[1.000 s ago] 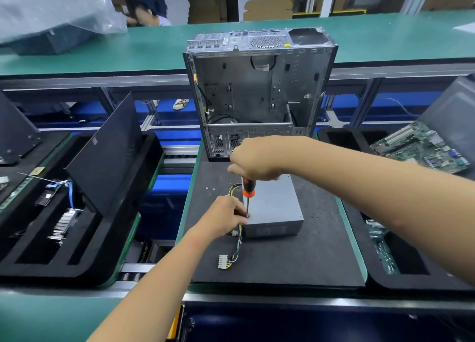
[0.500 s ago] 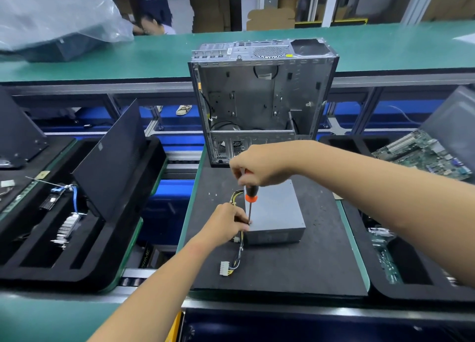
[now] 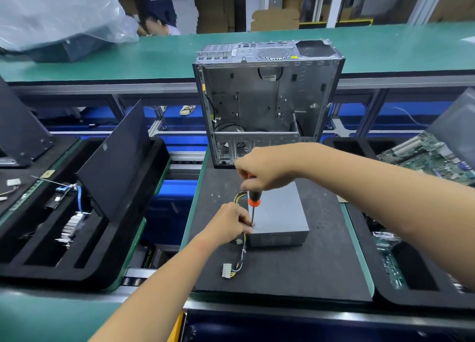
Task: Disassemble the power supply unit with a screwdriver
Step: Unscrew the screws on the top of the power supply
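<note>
A grey metal power supply unit (image 3: 279, 217) lies flat on a black foam mat (image 3: 295, 269). Its yellow and black cable bundle with a white connector (image 3: 227, 270) trails off its left side. My right hand (image 3: 264, 168) grips the black and orange handle of a screwdriver (image 3: 254, 200) held upright, its tip at the unit's near left top corner. My left hand (image 3: 232, 221) sits against that corner, its fingertips pinching the shaft near the tip.
An open, empty computer case (image 3: 267, 100) stands at the mat's far edge. Black foam trays (image 3: 77, 239) with small parts sit to the left, a tray with a green circuit board (image 3: 424, 156) to the right. A person sits beyond the far green bench.
Both hands stay at the unit's near left corner with the screwdriver upright. My right hand has shifted slightly on the handle. The view has tilted up a little.
</note>
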A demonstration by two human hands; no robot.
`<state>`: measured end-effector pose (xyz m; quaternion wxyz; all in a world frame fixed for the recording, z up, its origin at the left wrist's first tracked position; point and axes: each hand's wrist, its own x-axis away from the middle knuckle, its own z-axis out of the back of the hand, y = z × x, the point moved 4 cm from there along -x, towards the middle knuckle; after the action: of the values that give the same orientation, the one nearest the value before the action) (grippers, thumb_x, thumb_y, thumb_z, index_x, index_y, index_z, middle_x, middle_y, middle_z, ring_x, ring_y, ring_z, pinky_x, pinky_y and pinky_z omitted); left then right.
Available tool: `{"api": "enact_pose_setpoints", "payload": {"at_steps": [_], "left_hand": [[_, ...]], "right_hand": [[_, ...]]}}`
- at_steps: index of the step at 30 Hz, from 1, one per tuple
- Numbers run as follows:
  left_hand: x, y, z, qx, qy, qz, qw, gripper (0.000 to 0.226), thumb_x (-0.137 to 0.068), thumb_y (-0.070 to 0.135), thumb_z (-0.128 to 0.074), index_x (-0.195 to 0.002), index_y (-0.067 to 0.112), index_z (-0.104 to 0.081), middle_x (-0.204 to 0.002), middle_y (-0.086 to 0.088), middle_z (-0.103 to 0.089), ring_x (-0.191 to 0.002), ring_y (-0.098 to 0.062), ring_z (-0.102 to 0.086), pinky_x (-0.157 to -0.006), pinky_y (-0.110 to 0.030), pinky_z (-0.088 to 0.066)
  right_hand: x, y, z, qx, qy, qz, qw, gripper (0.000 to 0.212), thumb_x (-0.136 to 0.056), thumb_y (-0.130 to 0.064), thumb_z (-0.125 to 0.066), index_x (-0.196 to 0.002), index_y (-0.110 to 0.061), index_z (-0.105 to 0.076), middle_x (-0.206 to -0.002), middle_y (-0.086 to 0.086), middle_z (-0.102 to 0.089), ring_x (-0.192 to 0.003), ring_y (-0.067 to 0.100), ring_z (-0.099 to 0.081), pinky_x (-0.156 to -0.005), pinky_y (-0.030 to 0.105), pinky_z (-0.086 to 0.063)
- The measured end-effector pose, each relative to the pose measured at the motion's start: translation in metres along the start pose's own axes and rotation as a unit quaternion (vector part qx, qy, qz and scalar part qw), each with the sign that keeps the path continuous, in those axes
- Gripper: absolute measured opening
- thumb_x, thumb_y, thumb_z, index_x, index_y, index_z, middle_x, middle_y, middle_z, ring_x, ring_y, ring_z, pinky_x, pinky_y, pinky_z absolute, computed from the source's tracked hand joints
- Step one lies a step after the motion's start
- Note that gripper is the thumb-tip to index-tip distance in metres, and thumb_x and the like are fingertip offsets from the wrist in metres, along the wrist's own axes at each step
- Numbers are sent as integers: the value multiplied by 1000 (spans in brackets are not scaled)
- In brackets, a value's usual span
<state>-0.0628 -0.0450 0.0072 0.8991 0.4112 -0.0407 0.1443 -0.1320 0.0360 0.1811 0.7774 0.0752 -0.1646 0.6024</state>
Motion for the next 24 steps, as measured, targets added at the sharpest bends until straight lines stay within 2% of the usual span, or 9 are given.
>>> {"api": "enact_pose_setpoints", "payload": {"at_steps": [3, 5, 7, 9, 12, 16, 19, 21, 24], "left_hand": [[0, 1, 1, 1, 0, -12, 1000, 21, -68, -2, -78, -57, 12, -67, -63, 13, -66, -76, -8, -69, -70, -24, -54], [-1, 1, 0, 0, -3, -18, 1000, 20, -68, -3, -77, -57, 10, -66, -62, 12, -66, -79, -9, -70, -74, -27, -56], [-1, 0, 0, 4, -4, -14, 1000, 26, -67, -4, -76, -53, 15, -65, -60, 12, -66, -80, -8, -70, -77, -31, -56], [-2, -1, 1, 12, -2, -5, 1000, 36, -68, -4, -76, -48, 22, -61, -57, 14, -65, -81, -8, -71, -77, -32, -56], [-1, 0, 1, 5, -2, -3, 1000, 40, -69, -4, -76, -46, 24, -59, -54, 15, -62, -81, -10, -71, -76, -31, -55], [0, 1, 0, 14, -6, -2, 1000, 28, -69, -5, -76, -52, 14, -64, -57, 11, -65, -80, -10, -71, -76, -36, -56], [0, 0, -1, 13, -8, -8, 1000, 13, -70, -6, -75, -62, 0, -68, -66, -1, -70, -77, 0, -70, -79, -38, -56], [-1, -1, -1, 19, -2, -6, 1000, 13, -70, -6, -75, -61, -1, -66, -65, 0, -69, -78, -2, -70, -77, -40, -57], [2, 2, 0, 20, -2, 0, 1000, 25, -70, -5, -74, -54, 10, -63, -63, 7, -66, -83, -20, -71, -75, -43, -57]], "right_hand": [[5, -1, 4, -51, -9, 37, 998, 23, -86, -25, -70, -101, -22, -54, -84, -17, -49, -76, 4, -47, -57, 21, -33], [6, -3, 2, -73, -11, 44, 996, 26, -82, -16, -71, -100, -23, -55, -86, -16, -51, -81, 10, -51, -59, 23, -37], [5, -6, -2, -62, 1, 36, 997, 19, -84, -28, -68, -95, -19, -56, -85, -10, -59, -83, 17, -58, -61, 27, -44], [1, -4, -3, -37, 0, -18, 999, 43, -91, -54, -52, -91, -12, -57, -78, 0, -66, -71, 21, -67, -60, 32, -48], [-3, -2, -1, 18, -8, -45, 999, 49, -103, -42, -29, -90, -4, -57, -67, 11, -65, -67, 29, -70, -55, 30, -40], [5, -1, 3, -60, -21, 36, 997, 11, -91, -26, -62, -97, -19, -55, -86, -10, -56, -80, 11, -55, -59, 24, -37], [10, -4, 0, -115, -31, 64, 991, 23, -82, -17, -71, -99, -24, -57, -98, -8, -55, -91, 15, -54, -68, 26, -43], [6, -6, -3, -81, 5, 40, 996, 16, -85, -31, -69, -91, -22, -57, -88, -8, -58, -85, 18, -58, -61, 27, -41], [3, -1, -2, -57, 32, -54, 996, 54, -95, -58, -42, -85, -8, -60, -52, -2, -62, -57, 22, -66, -52, 27, -39]]}}
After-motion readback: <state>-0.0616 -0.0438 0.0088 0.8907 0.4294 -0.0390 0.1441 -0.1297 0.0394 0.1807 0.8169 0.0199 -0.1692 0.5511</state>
